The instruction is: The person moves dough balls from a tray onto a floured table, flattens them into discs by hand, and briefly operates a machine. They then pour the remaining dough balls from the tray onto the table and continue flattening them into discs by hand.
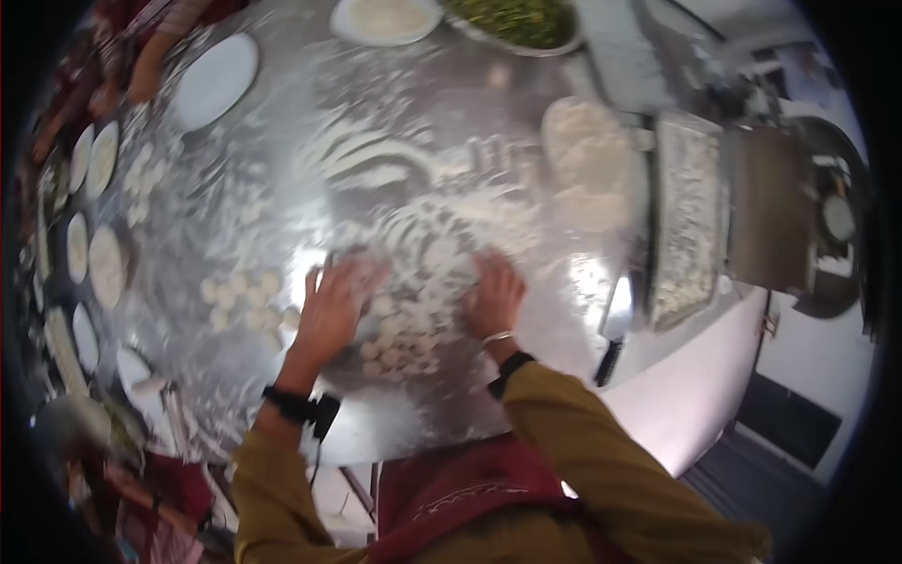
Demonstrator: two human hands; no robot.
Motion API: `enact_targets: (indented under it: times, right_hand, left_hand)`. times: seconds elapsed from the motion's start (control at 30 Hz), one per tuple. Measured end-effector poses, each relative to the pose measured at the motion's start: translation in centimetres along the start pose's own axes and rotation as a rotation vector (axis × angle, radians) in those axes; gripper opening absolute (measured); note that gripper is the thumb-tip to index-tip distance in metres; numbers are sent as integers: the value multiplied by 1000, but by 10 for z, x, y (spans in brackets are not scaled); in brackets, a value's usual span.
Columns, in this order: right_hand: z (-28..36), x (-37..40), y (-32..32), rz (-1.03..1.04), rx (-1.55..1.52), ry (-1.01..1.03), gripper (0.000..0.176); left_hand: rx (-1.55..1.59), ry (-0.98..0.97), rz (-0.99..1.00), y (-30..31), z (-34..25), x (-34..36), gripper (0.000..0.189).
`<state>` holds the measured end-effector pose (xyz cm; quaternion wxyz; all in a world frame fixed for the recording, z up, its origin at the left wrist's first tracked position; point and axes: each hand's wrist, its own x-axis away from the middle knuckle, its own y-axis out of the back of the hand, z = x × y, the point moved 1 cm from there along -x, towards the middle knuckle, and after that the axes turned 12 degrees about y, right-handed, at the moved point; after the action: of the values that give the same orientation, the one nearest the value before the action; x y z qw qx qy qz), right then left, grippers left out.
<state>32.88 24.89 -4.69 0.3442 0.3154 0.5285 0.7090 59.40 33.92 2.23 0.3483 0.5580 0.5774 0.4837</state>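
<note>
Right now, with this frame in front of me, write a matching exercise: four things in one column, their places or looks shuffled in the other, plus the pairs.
Things:
1. Knife
2. Bowl
3. Left hand
4. Right hand

Places or looks:
A. Between two groups of pale round pieces
B. At the far side of the table, filled with greens
C. Light band at the wrist
D. Black-handled, beside the long tray

Pairs: 1-D, 2-B, 3-A, 4-C
</note>
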Motion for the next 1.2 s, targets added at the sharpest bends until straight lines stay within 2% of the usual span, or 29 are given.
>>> enact_targets:
  times: [0.07,0.13,0.17,0.23,0.3,0.4,0.53,0.6,0.67,0.77,0.83,0.9,0.93,0.97,1.0,1.03,1.1,1.2]
  right_hand:
    - [-1,-1,-7,-12,-11,-14,70]
    - [3,-3,1,55,-87,-33,69]
    - [0,0,-6,14,-101,-19,68]
    - [1,1,2,-18,-84,19,68]
    - [6,0,17,-74,-86,21,68]
    - [7,-2,25,-70,-104,24,69]
    - [8,-4,24,-33,-117,5,70]
    - [7,-1,20,-35,-84,21,70]
    - [10,2,18,-22,-95,12,69]
    - [4,-4,22,-41,-83,10,68]
    - [7,-2,17,-56,-73,13,66]
    - [-2,3,-8,-81,-96,13,65]
    - [-3,4,-13,-42,-68,-25,66]
    - [-1,1,-7,-7,-39,-37,65]
    - [-3,1,-11,-96,-7,3,64]
    - [-3,0,-9,-102,-40,4,64]
    - [3,-2,-3,-114,21,2,66]
    - [7,-1,5,-126,-7,38,66]
  left_hand:
    - [102,-162,108,-7,-10,6,48]
    - [148,-232,81,-21,-9,5,41]
    - [229,-197,63,-26,-10,1,35]
    - [295,-110,-27,-40,-5,-2,35]
    - [235,73,22,-39,-7,1,44]
    - [93,193,-188,-8,-44,-21,58]
    - [12,111,-34,-29,-54,-57,69]
    - [16,67,-42,-26,-54,-63,69]
    - [-17,69,37,-15,-38,-59,68]
    - [-323,320,-341,-23,21,-44,60]
    - [-307,367,-388,-63,69,-33,55]
    - [95,376,-291,-17,64,6,46]
    - [124,311,-286,-32,65,25,38]
    - [421,402,-126,-3,36,30,34]
    - [420,383,-87,-8,24,49,31]
    - [527,419,62,-11,18,65,33]
    - [588,473,133,-16,-5,92,40]
    - [555,459,76,-23,-29,110,45]
